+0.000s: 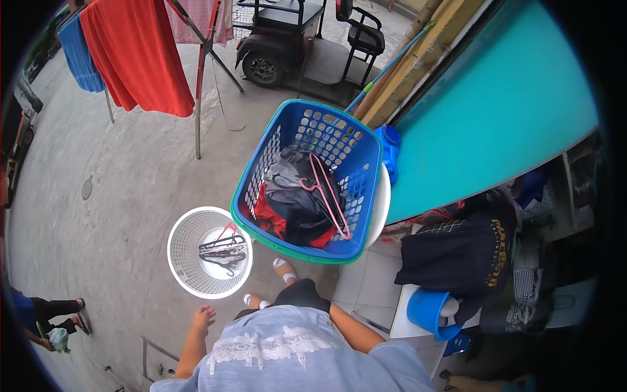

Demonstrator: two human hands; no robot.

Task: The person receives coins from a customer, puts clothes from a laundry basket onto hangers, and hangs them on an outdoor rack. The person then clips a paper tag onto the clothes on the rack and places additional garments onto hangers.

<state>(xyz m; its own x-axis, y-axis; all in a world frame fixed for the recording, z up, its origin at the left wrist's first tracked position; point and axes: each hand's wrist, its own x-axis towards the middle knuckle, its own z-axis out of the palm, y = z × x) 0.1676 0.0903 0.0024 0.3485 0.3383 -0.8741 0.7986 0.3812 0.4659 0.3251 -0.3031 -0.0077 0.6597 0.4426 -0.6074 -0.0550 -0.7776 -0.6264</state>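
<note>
White basket [185,251] left of blue basket [363,154], blue jug [390,136] right; left hand [204,317], fingers loosely parted; right hand hidden, can't tell.

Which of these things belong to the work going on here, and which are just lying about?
Probably part of the work:
- blue basket
- clothes in it
- pink hanger
- white basket with hangers

Apparently just there:
- cart
- blue bucket

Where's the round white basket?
The round white plastic basket is left of centre in the head view, just beyond the left hand, beside the rectangular blue plastic basket.
</note>
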